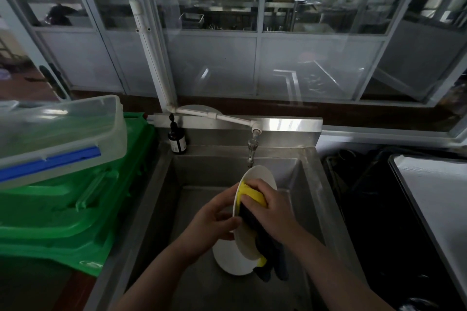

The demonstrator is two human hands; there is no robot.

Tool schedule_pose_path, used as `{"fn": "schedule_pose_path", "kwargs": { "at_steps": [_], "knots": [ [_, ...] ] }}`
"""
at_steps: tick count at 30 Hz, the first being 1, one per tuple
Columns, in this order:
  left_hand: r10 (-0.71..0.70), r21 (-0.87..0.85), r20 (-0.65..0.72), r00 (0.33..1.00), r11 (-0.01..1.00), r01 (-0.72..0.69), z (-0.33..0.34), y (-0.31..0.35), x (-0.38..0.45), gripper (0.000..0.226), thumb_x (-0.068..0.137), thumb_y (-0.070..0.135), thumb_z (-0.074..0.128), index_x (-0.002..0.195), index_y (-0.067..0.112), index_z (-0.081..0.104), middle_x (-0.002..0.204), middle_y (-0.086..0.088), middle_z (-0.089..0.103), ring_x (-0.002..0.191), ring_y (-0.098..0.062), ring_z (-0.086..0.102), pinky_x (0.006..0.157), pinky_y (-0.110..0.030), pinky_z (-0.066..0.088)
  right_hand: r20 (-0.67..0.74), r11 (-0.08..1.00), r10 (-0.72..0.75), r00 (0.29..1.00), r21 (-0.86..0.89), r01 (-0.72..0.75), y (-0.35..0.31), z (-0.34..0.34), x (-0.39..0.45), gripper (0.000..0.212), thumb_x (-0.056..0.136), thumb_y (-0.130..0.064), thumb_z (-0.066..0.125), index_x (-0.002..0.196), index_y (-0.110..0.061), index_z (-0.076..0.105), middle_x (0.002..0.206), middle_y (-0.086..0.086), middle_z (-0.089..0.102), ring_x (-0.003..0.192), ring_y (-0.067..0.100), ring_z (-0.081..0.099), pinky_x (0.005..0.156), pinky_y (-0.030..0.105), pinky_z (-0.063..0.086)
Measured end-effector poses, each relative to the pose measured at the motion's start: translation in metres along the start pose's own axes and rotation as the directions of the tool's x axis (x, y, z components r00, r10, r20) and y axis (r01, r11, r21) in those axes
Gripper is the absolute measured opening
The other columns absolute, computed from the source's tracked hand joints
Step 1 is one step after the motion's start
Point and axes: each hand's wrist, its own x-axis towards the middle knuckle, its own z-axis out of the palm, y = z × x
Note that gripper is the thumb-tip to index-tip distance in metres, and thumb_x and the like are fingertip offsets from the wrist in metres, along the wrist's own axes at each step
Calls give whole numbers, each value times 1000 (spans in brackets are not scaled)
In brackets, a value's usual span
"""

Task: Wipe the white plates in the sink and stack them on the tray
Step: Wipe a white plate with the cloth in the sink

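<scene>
Wiping step: left hand [214, 219] grips the plate [249, 235] on edge; right hand [267, 206] presses a cloth [252, 194] on it. Next, probably turn it.

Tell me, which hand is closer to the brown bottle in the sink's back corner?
Left. The left hand grips the plate's left edge, on the brown bottle's side. The right hand presses the cloth on the plate, farther right.

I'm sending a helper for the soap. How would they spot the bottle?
Start at the steel sink; on its back-left ledge, left of the tap, stands a small dark pump bottle with a pale label. It is the only bottle there.
</scene>
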Motion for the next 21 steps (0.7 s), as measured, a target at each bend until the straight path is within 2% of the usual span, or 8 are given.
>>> {"fn": "schedule_pose_path", "kwargs": {
  "at_steps": [2, 4, 8, 11, 14, 16, 21],
  "knots": [
    [-5, -10, -8, 1000, 1000, 5, 0, -1, 0, 70, 95, -4, 58, 140, 49, 48, 133, 11, 60, 118, -19, 64, 80, -34, 58, 57, 1000, -12, 998, 11, 12, -1, -1, -2, 22, 93, -27, 66, 109, -41, 59, 102, -25, 61, 99, -4, 58, 78, 7, 45],
    [-6, -10, -15, 1000, 1000, 6, 1, -2, 0, 70, 95, -4, 58, 140, 48, 48, 131, 13, 61, 117, -18, 65, 79, -32, 57, 90, 1000, -27, 996, 4, 27, 0, 0, -2, 23, 93, -26, 67, 109, -40, 58, 105, -27, 59, 102, -5, 56, 80, 7, 45],
    [-10, -8, -38, 999, 1000, 10, 1, -4, -1, 70, 95, -4, 56, 142, 47, 46, 131, 14, 61, 116, -18, 65, 84, -41, 59, 71, 999, -27, 997, -32, 29, 2, 4, 0, 21, 94, -30, 65, 111, -39, 58, 105, -24, 61, 102, -5, 56, 80, 7, 44],
    [-18, -53, -43, 999, 998, 16, 0, -6, -1, 69, 95, -3, 57, 142, 46, 47, 133, 5, 63, 118, -24, 65, 88, -49, 58, 18, 998, 20, 1000, -64, -18, 7, 8, 4, 19, 94, -35, 63, 112, -39, 58, 100, -23, 62, 98, -9, 56, 76, 5, 43],
    [-5, -94, -58, 998, 996, -1, 1, -6, -2, 65, 95, -2, 59, 141, 43, 48, 131, 3, 65, 117, -24, 66, 87, -51, 58, -34, 994, 61, 998, -93, -64, 12, 9, 6, 18, 95, -38, 61, 112, -40, 57, 99, -23, 60, 96, -9, 55, 74, 7, 43],
    [0, -123, -76, 997, 992, -9, 3, -7, -1, 63, 93, 2, 62, 134, 49, 51, 130, 3, 65, 115, -23, 66, 85, -49, 59, -62, 990, 89, 994, -100, -95, 15, 7, 8, 16, 95, -38, 60, 110, -40, 56, 98, -23, 60, 93, -7, 56, 74, 8, 41],
    [-15, -136, -97, 995, 991, 2, 5, -9, 0, 61, 86, 8, 64, 127, 52, 53, 129, 2, 63, 113, -23, 67, 84, -52, 60, -42, 971, 201, 979, -122, -205, 25, -3, 15, 17, 95, -41, 58, 111, -40, 56, 102, -16, 61, 94, 3, 58, 82, 25, 50]
  ]
}}
